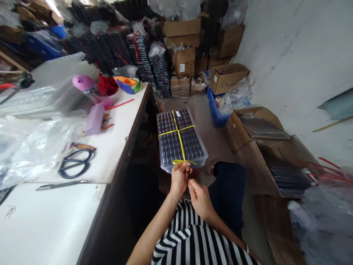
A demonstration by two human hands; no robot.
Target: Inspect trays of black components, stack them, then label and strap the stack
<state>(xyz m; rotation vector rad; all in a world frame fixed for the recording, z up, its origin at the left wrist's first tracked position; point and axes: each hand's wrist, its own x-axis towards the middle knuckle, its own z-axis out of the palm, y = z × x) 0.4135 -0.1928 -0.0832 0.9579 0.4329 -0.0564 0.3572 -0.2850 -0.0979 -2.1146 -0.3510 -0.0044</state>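
Note:
A bundle of black, bumpy-surfaced trays (168, 147) with clear plastic edges stands in front of my knees. Yellow ribbon (180, 141) crosses over its top, with a loop and a loose end at the near edge. My left hand (179, 178) is closed, pinching the ribbon by that loop against the bundle's near side. Just below and to the right, my right hand (200, 198) is closed with thumb and finger on a strand of the ribbon that runs down from the left hand. The bundle's underside and its support are hidden.
On the white table (110, 147) at left lie black-handled scissors (74, 163), a slim knife-like tool (62, 185), ribbon rolls (128, 84) and plastic sheets (66, 73). Cardboard boxes (244, 127) and a blue crate (217, 114) line the right. Tall tray stacks (143, 55) stand behind.

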